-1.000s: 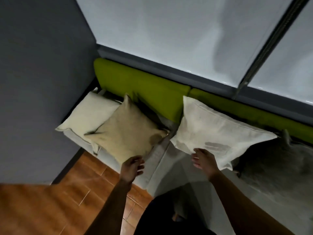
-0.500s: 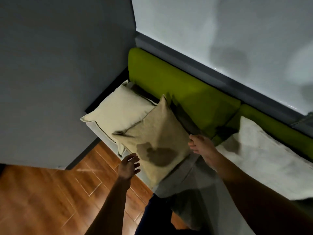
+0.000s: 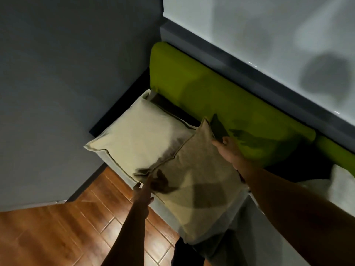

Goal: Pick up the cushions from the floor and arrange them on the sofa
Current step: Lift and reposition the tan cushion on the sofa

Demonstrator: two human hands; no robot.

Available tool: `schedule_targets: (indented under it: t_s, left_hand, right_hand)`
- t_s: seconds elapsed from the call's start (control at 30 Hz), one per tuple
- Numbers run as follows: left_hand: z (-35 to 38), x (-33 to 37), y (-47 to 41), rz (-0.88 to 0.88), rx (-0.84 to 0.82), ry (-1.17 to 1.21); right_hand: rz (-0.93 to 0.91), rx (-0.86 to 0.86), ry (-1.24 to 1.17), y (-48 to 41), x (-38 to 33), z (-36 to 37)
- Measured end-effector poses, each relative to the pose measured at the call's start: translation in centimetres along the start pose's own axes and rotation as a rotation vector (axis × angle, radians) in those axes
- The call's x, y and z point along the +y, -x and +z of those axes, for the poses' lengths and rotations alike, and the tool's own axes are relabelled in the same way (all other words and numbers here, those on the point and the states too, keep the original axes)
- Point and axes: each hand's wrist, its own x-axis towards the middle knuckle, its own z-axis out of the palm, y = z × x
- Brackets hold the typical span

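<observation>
A tan cushion [image 3: 196, 181] lies tilted on the grey seat of the sofa [image 3: 165, 210], overlapping a cream cushion [image 3: 142, 137] that sits in the sofa's left corner. My left hand [image 3: 143, 191] pinches the tan cushion's left corner at the seat's front edge. My right hand [image 3: 228, 150] holds the tan cushion's upper right edge, with its fingers tucked behind it next to the green backrest [image 3: 211, 96]. At the right edge of the view, part of a white cushion [image 3: 342, 185] rests on the seat.
A dark grey wall [image 3: 67, 93] closes off the sofa's left end. A pale wall with a grey ledge [image 3: 269, 73] runs behind the backrest. Wooden floor [image 3: 57, 237] lies in front of the sofa, with my legs at the bottom.
My view has swung left toward the sofa's corner. My right hand left the white cushion and moved to the tan cushion's upper edge. My left hand rose to its left corner.
</observation>
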Motion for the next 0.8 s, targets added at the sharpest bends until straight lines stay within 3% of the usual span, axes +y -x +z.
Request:
schedule_targets:
  t_s: [0.23,0.43,0.53,0.67,0.8]
  left_hand:
    - [0.9,-0.1,-1.3,0.009,-0.180,-0.110]
    - [2.2,-1.8,3.0,0.127,-0.174,-0.245]
    - [1.9,-3.4,5.0,0.061,-0.169,-0.203]
    - [0.8,-5.4,6.9,0.040,-0.157,-0.163]
    - [-1.5,-8.1,8.7,0.203,-0.139,-0.270]
  right_hand:
    - [0.018,-0.090,0.050,-1.8,0.4,1.9]
    - [-0.023,-0.186,0.118,2.1,2.1,-0.4]
    - [-0.030,-0.270,0.236,4.2,3.8,-1.9]
    - [-0.129,-0.213,0.497,7.0,6.6,-3.0]
    - [-0.296,-0.270,0.659,11.4,9.5,-4.9]
